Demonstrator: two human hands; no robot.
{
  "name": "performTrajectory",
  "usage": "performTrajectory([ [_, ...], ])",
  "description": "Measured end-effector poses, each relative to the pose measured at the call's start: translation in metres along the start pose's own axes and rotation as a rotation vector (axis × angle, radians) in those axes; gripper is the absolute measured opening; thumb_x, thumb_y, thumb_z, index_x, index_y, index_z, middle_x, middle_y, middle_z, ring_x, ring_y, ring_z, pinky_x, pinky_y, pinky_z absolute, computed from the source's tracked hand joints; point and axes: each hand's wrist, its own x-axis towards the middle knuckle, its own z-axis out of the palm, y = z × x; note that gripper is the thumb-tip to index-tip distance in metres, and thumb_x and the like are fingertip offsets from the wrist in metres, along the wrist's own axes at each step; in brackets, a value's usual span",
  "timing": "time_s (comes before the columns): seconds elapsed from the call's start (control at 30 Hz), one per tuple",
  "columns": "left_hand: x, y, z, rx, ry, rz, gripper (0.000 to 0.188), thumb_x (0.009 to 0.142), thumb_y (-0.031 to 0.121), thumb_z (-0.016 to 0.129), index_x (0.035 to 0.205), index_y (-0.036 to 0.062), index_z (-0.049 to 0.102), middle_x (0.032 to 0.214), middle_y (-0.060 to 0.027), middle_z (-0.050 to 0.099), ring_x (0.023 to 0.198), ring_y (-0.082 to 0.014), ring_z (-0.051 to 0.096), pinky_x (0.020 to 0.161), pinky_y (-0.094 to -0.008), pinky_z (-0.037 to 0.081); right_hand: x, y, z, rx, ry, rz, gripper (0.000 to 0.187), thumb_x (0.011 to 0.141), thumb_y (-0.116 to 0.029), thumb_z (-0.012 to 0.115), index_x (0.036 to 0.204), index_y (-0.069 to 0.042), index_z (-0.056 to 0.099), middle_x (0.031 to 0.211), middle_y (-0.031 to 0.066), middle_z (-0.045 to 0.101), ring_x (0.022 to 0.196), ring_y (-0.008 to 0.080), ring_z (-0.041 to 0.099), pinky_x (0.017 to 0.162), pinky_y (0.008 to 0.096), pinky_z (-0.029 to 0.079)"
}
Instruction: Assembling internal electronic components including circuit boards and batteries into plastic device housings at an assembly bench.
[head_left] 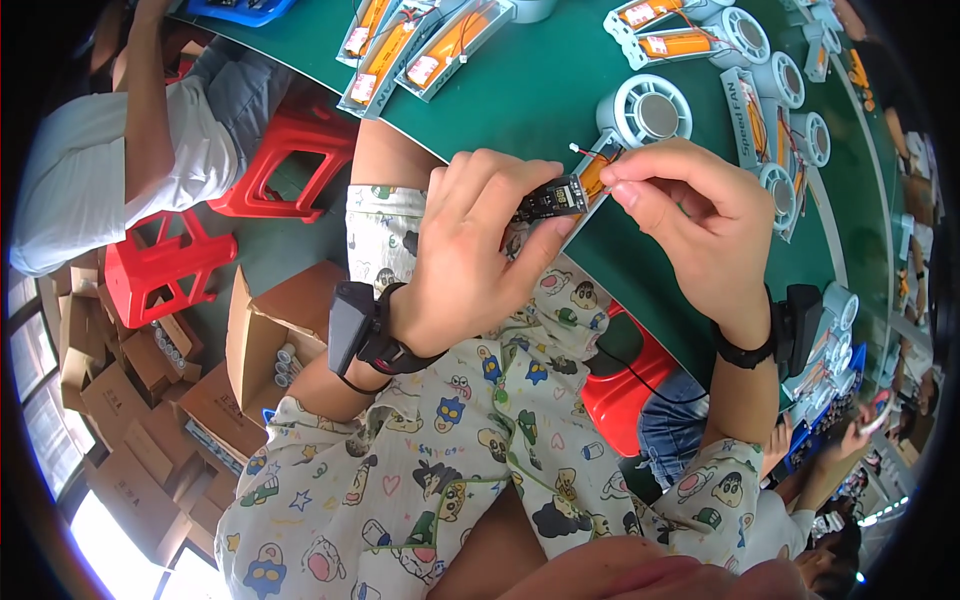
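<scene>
One black circuit board (560, 199) is pinched by the left fingers (543, 172), the right fingers (626, 194) pressed together on something too small to tell; just beyond them, the handheld fan (648, 112) has its orange battery (591, 181) in, the board seemingly not yet fitted.

Right fan handle (744, 118): we see large dark lettering along its grey-blue side.
Left fan housing (382, 94): we find similar dark letters near its end.
Black module (562, 196): we note small pale characters, blurred.
White sticker (423, 68): we see reddish print, too small to read.
Brown carton (128, 490): we observe dark printed characters.
</scene>
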Motion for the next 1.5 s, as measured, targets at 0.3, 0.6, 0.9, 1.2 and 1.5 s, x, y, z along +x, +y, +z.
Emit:
performTrajectory([
  [0.3,0.004,0.005,-0.004,0.027,-0.016,0.004,0.038,0.084,0.005,0.079,0.119,0.0006,0.066,0.104,-0.0125,0.066,0.094,-0.0286,0.061,0.086,-0.0365,0.047,0.003,0.013,0.015,-0.125,0.144,-0.223,0.017,0.094,0.007,0.064,0.107,-0.001,0.072,0.096,0.0089,0.073,0.078,0.0133,0.067,0.065,0.0247,0.051],
  [0.6,0.004,0.003,-0.004,0.017,-0.016,0.001,0.038,0.084,0.003,0.079,0.12,0.0003,0.066,0.107,-0.0128,0.066,0.095,-0.0276,0.062,0.086,-0.0357,0.048,-0.004,0.011,0.014,-0.097,0.034,-0.07,0.015,0.095,0.01,0.061,0.108,0.004,0.068,0.106,0.0098,0.071,0.094,0.014,0.067,0.081,0.0253,0.053],
  [0.9,0.007,0.0,-0.004,-0.011,-0.032,0.039,0.04,0.085,0.0,0.077,0.123,-0.0007,0.065,0.112,-0.0152,0.064,0.099,-0.0279,0.064,0.088,-0.0353,0.052,0.0,0.014,0.016,-0.159,0.08,-0.258,0.016,0.092,0.007,0.064,0.104,-0.001,0.07,0.097,0.0074,0.07,0.077,0.0134,0.062,0.063,0.0255,0.047],
  [1.2,0.007,-0.008,0.003,-0.021,0.015,0.062,0.046,0.081,0.008,0.082,0.125,0.0073,0.069,0.11,-0.0092,0.061,0.096,-0.0286,0.058,0.084,-0.0389,0.045,0.001,0.019,0.026,-0.31,0.161,-0.415,0.022,0.092,0.012,0.063,0.11,0.0,0.066,0.101,0.0106,0.069,0.078,0.0151,0.062,0.066,0.026,0.049],
  [1.5,0.011,-0.009,0.0,0.004,0.012,0.074,0.047,0.079,0.008,0.083,0.125,0.0075,0.071,0.109,-0.0082,0.061,0.095,-0.027,0.057,0.083,-0.0375,0.045,-0.001,0.014,0.02,-0.257,0.107,-0.388,0.022,0.088,0.012,0.07,0.106,0.001,0.066,0.101,0.0123,0.071,0.077,0.0155,0.064,0.067,0.0268,0.051],
])
